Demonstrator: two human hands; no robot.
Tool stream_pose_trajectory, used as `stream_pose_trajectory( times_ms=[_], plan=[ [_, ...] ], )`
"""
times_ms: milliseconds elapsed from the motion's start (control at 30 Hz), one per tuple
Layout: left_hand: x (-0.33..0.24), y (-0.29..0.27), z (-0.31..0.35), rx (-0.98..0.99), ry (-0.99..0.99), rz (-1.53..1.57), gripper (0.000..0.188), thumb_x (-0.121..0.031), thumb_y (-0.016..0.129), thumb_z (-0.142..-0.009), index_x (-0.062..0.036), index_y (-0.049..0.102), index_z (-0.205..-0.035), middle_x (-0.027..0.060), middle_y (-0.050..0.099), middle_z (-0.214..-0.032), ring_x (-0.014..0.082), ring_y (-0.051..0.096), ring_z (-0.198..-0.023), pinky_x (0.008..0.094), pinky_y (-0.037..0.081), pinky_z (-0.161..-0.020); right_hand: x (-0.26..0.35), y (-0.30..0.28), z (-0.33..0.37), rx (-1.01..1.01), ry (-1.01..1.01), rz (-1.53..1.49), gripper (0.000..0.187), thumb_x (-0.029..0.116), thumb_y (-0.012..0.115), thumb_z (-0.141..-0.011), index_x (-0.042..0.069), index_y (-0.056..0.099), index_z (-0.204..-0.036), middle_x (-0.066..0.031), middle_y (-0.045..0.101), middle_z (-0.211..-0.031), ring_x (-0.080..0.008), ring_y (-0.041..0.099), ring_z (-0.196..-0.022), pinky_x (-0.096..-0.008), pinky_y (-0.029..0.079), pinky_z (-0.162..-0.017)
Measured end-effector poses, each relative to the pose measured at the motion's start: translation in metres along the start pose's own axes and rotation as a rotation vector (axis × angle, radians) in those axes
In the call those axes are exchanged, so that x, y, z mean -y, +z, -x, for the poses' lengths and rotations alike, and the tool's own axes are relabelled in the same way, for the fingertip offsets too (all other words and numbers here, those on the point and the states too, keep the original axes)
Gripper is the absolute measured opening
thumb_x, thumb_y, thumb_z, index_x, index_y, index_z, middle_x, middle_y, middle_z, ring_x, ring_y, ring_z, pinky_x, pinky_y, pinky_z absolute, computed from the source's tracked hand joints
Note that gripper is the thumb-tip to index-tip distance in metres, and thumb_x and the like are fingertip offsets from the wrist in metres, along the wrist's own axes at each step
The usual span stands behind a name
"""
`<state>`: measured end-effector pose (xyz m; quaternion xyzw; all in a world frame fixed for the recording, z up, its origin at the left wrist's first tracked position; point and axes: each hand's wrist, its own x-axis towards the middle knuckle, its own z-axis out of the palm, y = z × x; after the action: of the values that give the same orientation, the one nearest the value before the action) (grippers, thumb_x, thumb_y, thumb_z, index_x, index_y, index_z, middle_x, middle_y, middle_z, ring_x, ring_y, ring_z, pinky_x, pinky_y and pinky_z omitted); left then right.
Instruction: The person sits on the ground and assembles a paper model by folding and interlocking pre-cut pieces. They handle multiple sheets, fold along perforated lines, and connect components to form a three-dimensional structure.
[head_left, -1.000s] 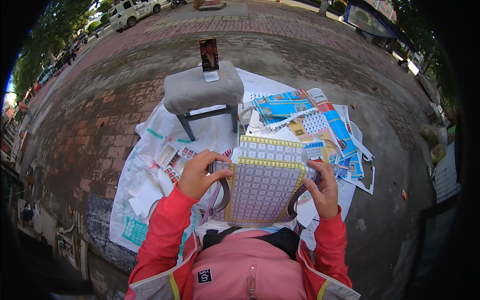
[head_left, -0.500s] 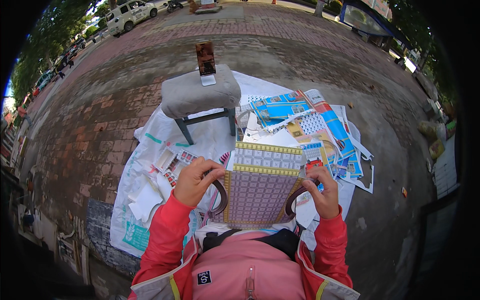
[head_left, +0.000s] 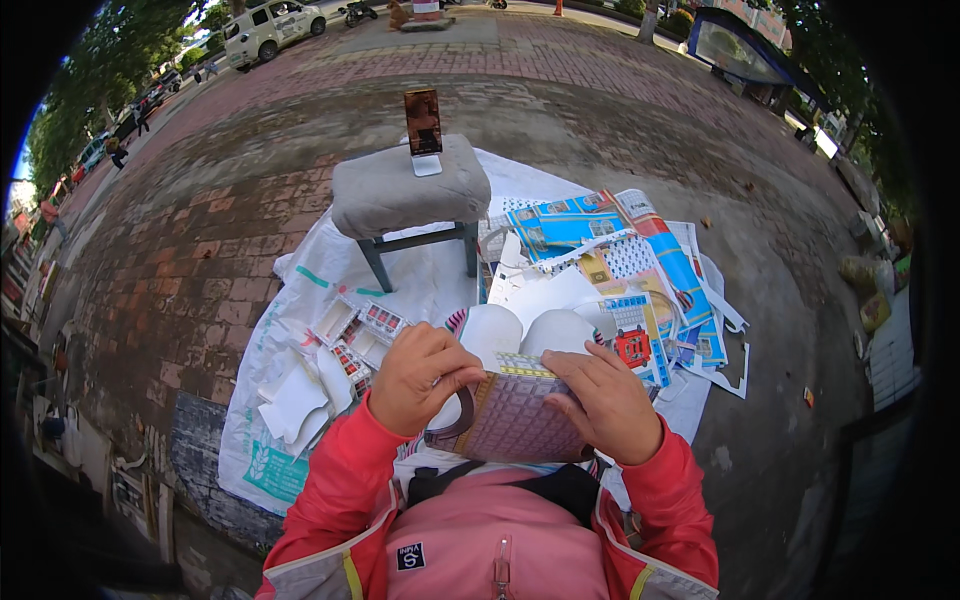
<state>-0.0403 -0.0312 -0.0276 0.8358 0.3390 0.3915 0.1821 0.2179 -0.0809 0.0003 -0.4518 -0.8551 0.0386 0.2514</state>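
Observation:
A piece of printed card (head_left: 525, 425) rests at my lap, with a purple-grey tile pattern and a yellow border. My left hand (head_left: 425, 375) pinches its upper left corner between thumb and fingers. Beneath that hand a dark brown curved strip (head_left: 455, 428) bows out from the card's left side. Over the top right edge lies my right hand (head_left: 607, 402), its fingers bent across the edge and its thumb on the patterned face. The card's right side is mostly hidden by this hand. Just beyond the card are two white rounded shapes (head_left: 490, 330) with striped edges.
A white sheet (head_left: 290, 420) covers the ground. Printed card sheets and scraps (head_left: 665, 265) lie on its right, with small card pieces (head_left: 382, 320) and white scraps (head_left: 300, 405) left. A stool with a grey cushion (head_left: 410, 195) stands ahead, bearing a phone (head_left: 423, 122) on a stand.
The card's upper part has come down toward me, exposing the white shapes beyond. My right hand has shifted from the right side onto the top edge; my left has moved slightly right and lower.

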Motion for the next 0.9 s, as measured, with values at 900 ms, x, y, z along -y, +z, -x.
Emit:
stream_pose_trajectory(
  times_ms=[900],
  plan=[
    [-0.024, 0.007, -0.022, 0.041, 0.270, -0.433, 0.058, -0.032, 0.077, -0.076, -0.0166, 0.059, -0.128, 0.0115, 0.056, -0.131, 0.0283, 0.053, -0.121, 0.0446, 0.035, -0.108, -0.024, -0.032, 0.010, 0.168, -0.029, 0.073, 0.021, 0.020, 0.070, -0.084, 0.007, 0.057, -0.073, -0.0108, 0.053, -0.055, -0.0310, 0.057, -0.052, -0.0419, 0.040, -0.047]
  ],
)
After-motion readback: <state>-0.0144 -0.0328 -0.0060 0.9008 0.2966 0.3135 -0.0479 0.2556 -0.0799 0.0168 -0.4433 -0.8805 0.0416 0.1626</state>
